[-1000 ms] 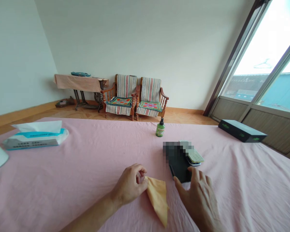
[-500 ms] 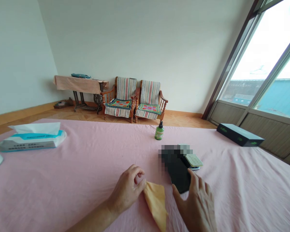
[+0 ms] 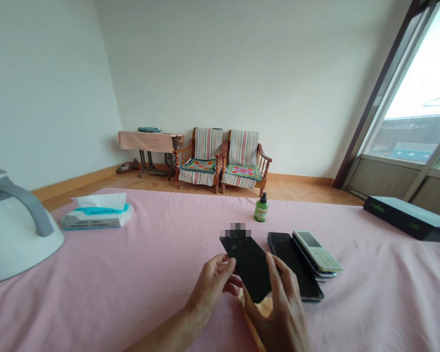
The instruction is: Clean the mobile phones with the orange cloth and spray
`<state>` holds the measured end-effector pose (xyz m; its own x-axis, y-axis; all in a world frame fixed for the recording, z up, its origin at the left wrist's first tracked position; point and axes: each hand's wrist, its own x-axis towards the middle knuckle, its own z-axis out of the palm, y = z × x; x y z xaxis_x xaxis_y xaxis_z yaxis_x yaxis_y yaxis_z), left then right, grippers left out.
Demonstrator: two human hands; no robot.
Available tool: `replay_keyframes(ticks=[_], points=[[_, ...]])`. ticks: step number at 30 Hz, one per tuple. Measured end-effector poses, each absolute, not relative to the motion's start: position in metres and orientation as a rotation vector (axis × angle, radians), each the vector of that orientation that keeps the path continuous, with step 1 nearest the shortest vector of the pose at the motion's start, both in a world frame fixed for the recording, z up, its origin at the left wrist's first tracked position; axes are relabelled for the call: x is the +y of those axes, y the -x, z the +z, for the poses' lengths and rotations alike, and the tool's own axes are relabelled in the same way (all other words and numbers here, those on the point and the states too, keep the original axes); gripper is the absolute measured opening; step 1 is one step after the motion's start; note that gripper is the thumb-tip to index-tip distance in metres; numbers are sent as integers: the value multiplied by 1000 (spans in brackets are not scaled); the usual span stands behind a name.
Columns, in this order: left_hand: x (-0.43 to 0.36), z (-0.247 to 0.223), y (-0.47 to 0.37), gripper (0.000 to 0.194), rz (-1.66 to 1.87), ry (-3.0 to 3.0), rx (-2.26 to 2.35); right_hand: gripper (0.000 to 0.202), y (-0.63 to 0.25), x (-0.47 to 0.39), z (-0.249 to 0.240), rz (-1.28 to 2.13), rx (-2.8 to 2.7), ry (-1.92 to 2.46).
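Note:
A black smartphone [image 3: 252,269] is held up over the pink cloth, tilted, between both my hands. My left hand [image 3: 218,279] grips its left edge, thumb on top and fingers curled beneath. My right hand [image 3: 278,298] holds the right edge and lower end between thumb and fingers. A yellow cloth [image 3: 266,307] shows under the phone, partly hidden by my right hand; whether my left fingers still pinch it I cannot tell. Just right lies another black phone [image 3: 298,269], with a pale keypad phone [image 3: 317,252] on top of a small stack beside it.
A green spray bottle [image 3: 261,209] stands on the pink cloth [image 3: 161,264] farther back. At the left are a tissue pack [image 3: 97,215] and a white kettle [image 3: 18,239] with a grey handle. A black box [image 3: 407,217] lies at the right. Two wooden chairs [image 3: 220,161] stand beyond.
My right hand has lifted the smartphone off the pile and brought it left to my left hand, which now grips it too. The view has turned left, showing more of the kettle.

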<state>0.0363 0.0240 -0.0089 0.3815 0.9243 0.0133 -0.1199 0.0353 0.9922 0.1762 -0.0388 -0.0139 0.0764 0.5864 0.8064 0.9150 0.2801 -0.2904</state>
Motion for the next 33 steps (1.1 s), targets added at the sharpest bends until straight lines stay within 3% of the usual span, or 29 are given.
replay_keyframes(ticks=[6, 15, 22, 33], points=[[33, -12, -31, 52, 1077, -1129, 915, 75, -176, -35, -27, -420, -1765, 1365], [101, 5, 45, 24, 1020, -1293, 1297, 53, -201, -32, -41, -496, -1700, 1451], [126, 7, 114, 29, 815, -1417, 1636, 36, -210, -25, -53, -445, -1764, 1377], [131, 3, 130, 28, 652, -1627, 1866, 27, -211, -27, -50, -413, -1757, 1346]])
